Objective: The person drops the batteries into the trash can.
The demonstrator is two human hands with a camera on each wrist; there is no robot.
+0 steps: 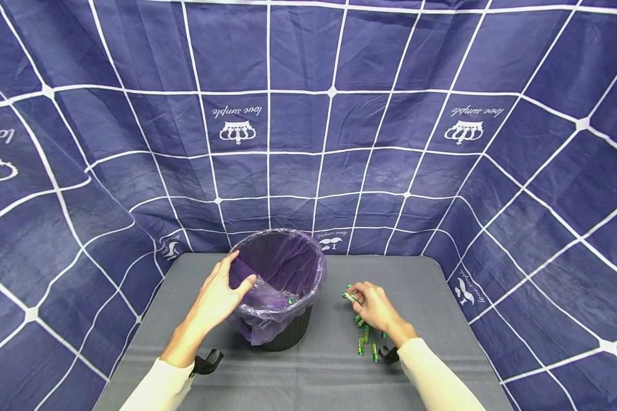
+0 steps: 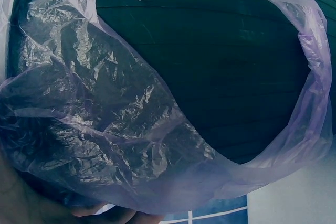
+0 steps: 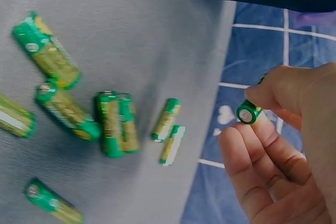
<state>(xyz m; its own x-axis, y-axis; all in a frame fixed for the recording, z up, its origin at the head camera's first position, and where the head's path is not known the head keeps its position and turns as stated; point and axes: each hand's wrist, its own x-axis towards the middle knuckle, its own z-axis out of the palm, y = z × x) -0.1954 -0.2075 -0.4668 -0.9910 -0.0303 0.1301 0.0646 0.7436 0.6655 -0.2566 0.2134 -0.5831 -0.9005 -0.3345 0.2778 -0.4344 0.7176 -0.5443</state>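
Note:
My left hand (image 1: 218,294) holds the near left rim of a black trash can (image 1: 288,337) lined with a purple plastic bag (image 1: 275,299). Its thumb reaches over the opening; in the left wrist view its fingers (image 2: 113,214) show only partly, beside the crinkled bag (image 2: 131,129). To the right of the can, my right hand (image 1: 375,308) pinches a green and gold battery (image 3: 247,113) between thumb and fingers, seen end-on in the right wrist view. Several loose batteries (image 3: 65,109) lie on the grey table under and near that hand. Something small and green (image 1: 290,301) shows inside the bag.
The grey table (image 1: 329,377) is bordered by a blue curtain (image 1: 298,120) with white grid lines at the back and both sides. A black wrist mount (image 1: 208,362) sits at the left cuff, another (image 1: 389,355) at the right.

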